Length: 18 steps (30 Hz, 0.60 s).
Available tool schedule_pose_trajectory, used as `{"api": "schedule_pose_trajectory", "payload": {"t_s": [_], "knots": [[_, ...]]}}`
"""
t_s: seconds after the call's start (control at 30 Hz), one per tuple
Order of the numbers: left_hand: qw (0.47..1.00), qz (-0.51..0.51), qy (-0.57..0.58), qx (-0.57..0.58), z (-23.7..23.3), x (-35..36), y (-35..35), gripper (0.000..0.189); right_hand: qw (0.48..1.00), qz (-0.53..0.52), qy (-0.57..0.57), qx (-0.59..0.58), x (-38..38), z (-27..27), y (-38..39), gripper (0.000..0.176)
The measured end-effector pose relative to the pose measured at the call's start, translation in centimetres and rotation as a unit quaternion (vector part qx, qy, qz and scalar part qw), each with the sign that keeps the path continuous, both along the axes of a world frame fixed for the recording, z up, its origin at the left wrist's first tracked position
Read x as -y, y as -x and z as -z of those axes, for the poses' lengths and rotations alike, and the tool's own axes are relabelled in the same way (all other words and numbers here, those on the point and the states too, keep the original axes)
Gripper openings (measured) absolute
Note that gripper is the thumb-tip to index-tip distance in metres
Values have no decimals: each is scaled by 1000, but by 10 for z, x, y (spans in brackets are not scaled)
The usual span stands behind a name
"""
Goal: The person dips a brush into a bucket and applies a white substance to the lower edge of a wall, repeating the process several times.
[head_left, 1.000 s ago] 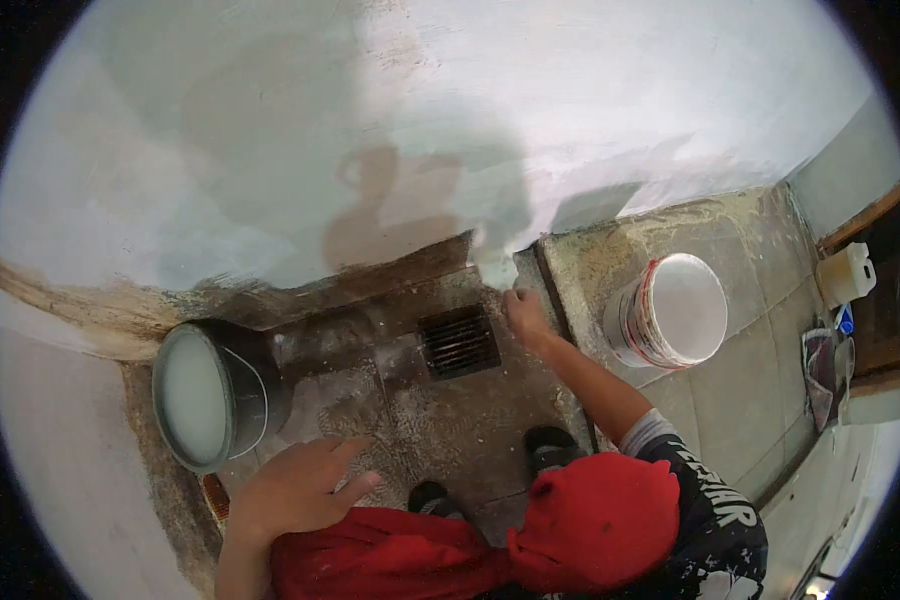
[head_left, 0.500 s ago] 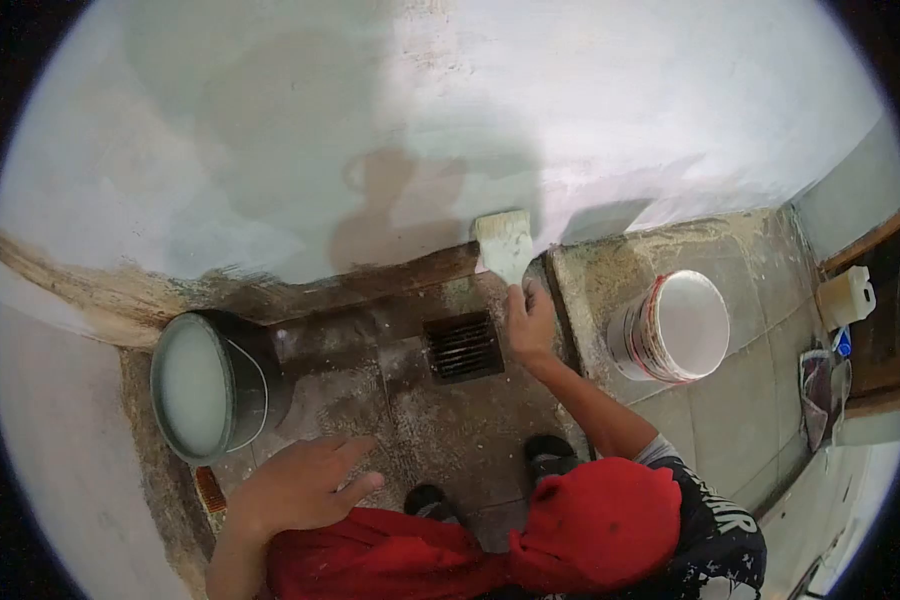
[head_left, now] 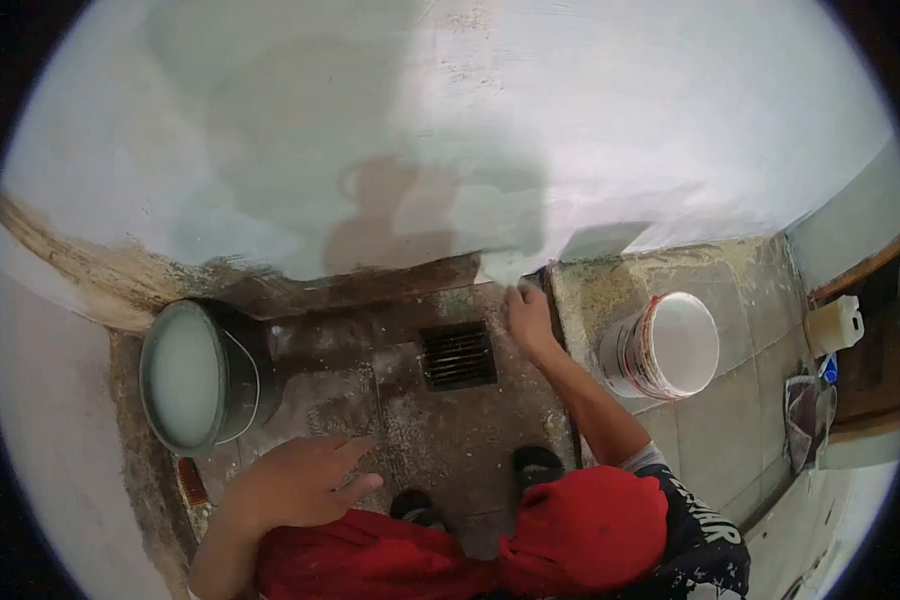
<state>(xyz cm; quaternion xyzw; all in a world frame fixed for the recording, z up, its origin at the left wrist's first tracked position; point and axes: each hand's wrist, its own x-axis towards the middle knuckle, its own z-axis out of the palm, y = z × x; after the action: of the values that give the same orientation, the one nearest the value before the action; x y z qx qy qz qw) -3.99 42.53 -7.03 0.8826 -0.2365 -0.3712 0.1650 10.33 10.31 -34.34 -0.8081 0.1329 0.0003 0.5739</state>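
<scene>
My right hand [head_left: 532,318] is closed on the handle of a wide, white-coated paintbrush [head_left: 503,266]. The brush is at the foot of the pale wall [head_left: 620,130], where its outline blends with the white surface; whether its bristles touch is hard to tell. Held low at the left, my left hand [head_left: 300,482] has its fingers stretched out and nothing in it. Beyond that hand stands a dark bucket [head_left: 242,350] with a wire handle, holding whitish liquid [head_left: 182,370].
A metal drain grate [head_left: 457,356] lies in the dirty floor. On the raised tiled ledge to the right stands a white pail [head_left: 625,350]. A plastic jug [head_left: 835,325] and a cloth [head_left: 800,420] are farther right. My feet show below.
My right hand has brought the paintbrush down the wall to its bottom edge. The view has shifted slightly. My left hand keeps its spread pose.
</scene>
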Motion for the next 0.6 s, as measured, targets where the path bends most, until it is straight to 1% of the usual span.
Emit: {"api": "schedule_pose_trajectory", "payload": {"t_s": [0.07,0.1,0.17,0.2,0.23,0.27,0.3,0.33,0.37,0.4,0.43,0.47,0.5,0.57,0.6], "knots": [[1000,-5,-8,-5,-3,1,-3,52,987,42,-109,113,-16,-47,14,22],[1000,-2,-2,-4,-1,1,-3,52,987,38,-107,111,-18,-53,18,22],[1000,1,2,-4,0,0,-4,52,978,64,-99,174,-23,-58,25,20],[1000,3,5,5,-1,1,-4,52,978,63,-100,173,-23,-56,22,20],[1000,5,9,14,-1,0,-4,52,986,54,-68,141,-22,-48,16,21],[1000,4,8,15,1,-1,-3,52,992,44,-35,111,-21,-40,10,26],[999,6,18,28,4,-3,-1,51,992,42,-35,112,-23,-20,6,26],[999,7,27,41,7,-4,0,51,985,62,23,158,-28,6,2,26],[999,5,27,41,6,-4,-1,51,972,81,81,203,-31,20,1,26],[999,4,23,39,5,-3,-1,51,973,79,81,201,-33,17,6,26],[999,4,20,37,4,-2,1,52,994,102,-13,27,-34,13,13,28],[999,3,19,40,4,-1,2,52,977,119,-106,-144,-35,8,14,31],[999,0,30,41,3,-2,4,52,977,117,-108,-140,-34,2,15,31],[998,-3,37,47,1,-6,3,52,983,73,-5,-166,-32,-8,17,32],[999,2,26,34,2,-6,3,52,984,71,-5,-166,-31,-8,15,32]]}}
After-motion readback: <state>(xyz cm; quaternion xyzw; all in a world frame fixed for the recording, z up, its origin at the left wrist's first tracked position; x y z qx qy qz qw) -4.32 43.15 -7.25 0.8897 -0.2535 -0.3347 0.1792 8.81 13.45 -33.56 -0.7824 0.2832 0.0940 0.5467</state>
